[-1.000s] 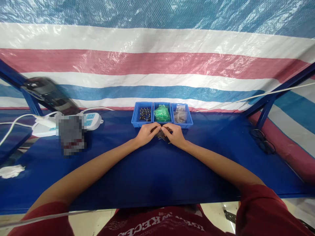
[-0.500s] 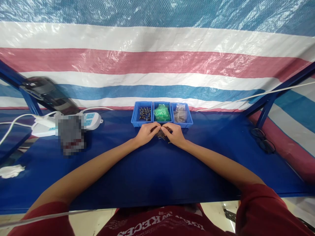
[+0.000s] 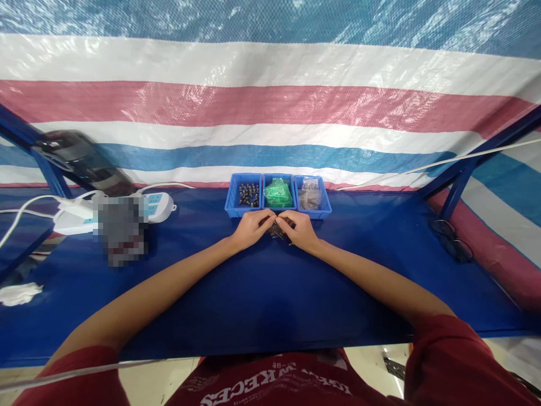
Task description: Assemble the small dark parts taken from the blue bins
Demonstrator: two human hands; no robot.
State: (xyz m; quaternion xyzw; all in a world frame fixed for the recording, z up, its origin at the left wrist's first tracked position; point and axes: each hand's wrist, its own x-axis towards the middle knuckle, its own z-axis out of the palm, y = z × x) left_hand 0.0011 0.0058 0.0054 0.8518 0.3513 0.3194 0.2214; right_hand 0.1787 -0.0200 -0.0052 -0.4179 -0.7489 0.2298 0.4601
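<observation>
My left hand [image 3: 255, 228] and my right hand [image 3: 298, 230] meet at the fingertips just in front of the blue bins. Both are closed in a pinch, and whatever sits between the fingers is too small to make out. Below them, a cluster of small dark and brass-coloured parts [image 3: 278, 232] lies on the blue table, partly covered by my right hand. Behind the hands stand the left blue bin [image 3: 231, 197] with several small dark metal pieces, the middle bin with a green plastic bag [image 3: 278, 193], and the right bin with clear plastic bags [image 3: 310, 197].
On the left are a white power strip [image 3: 161, 207] with cables, a blurred-out dark object [image 3: 122, 228], a dark bottle [image 3: 87, 160] and a crumpled white tissue [image 3: 20, 294]. Eyeglasses [image 3: 456, 248] lie at the right. A striped sheet [image 3: 270, 104] hangs behind the blue table [image 3: 270, 299].
</observation>
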